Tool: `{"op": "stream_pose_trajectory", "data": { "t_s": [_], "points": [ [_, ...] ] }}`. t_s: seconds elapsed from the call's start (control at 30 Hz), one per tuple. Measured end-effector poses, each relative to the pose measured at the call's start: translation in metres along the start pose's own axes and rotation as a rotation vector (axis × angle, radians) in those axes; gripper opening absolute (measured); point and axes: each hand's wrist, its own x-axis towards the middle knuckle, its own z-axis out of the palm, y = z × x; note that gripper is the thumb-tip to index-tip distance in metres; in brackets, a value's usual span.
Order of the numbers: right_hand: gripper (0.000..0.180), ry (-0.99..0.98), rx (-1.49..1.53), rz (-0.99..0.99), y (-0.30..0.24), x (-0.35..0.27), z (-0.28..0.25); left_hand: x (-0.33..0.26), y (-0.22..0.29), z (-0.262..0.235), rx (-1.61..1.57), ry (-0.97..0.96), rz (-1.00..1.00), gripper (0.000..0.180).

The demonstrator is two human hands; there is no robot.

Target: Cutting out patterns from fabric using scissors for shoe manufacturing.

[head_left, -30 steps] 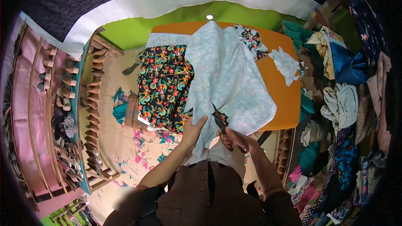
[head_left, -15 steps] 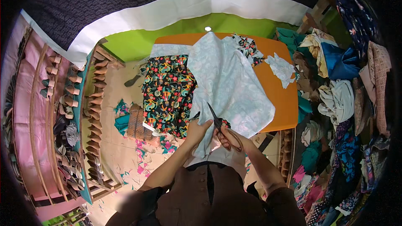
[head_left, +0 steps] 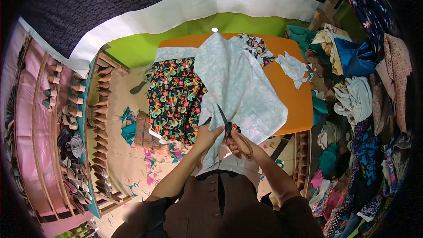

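At the far left of the frame I see a pink rack [head_left: 26,119] and a wooden shelf unit [head_left: 94,119] lined with small shoe-like forms. Just right of it, on the floor [head_left: 128,158] in the lower left, lie coloured fabric scraps.

At centre frame stands 1 orange table [head_left: 297,101]. A black floral cloth [head_left: 176,97] hangs over its left edge. Overlapping that cloth on its right lies the pale blue patterned fabric [head_left: 240,83], running from the table's far edge down to my hands at lower centre.

My left hand [head_left: 207,135] is closed on the fabric's near edge, pinching it just left of the cut line. My right hand [head_left: 235,143] is wrapped through the handles of the scissors [head_left: 225,123]; the blades point toward the upper part of the frame and look nearly closed on the fabric, though I cannot tell exactly how far.

Handling judgement: the fabric appears light, thin and limp. It drapes and folds, so it should shift or bunch unless held taut. The best hold looks to be on the edge directly beside the blades, as the left hand has it.

At the right of the frame, 1 white scrap [head_left: 293,66] lies on the table, and heaped cloths [head_left: 357,92] fill the right edge.
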Motion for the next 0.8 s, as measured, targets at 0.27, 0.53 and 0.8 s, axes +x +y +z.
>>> {"op": "stream_pose_trajectory", "data": {
  "t_s": [0.27,0.53,0.8],
  "points": [
    [0.052,-0.019,0.236,0.004,0.004,0.007,0.011,-0.006,-0.003,0.013,-0.159,0.158,0.051,0.036],
    [0.055,0.083,0.291,-0.046,0.006,0.015,0.016,-0.001,-0.008,0.014,-0.101,0.154,0.041,0.035],
    [0.054,0.042,0.269,-0.003,-0.001,0.013,0.014,0.004,-0.021,0.011,0.040,0.202,0.222,0.037]
  ]
}}
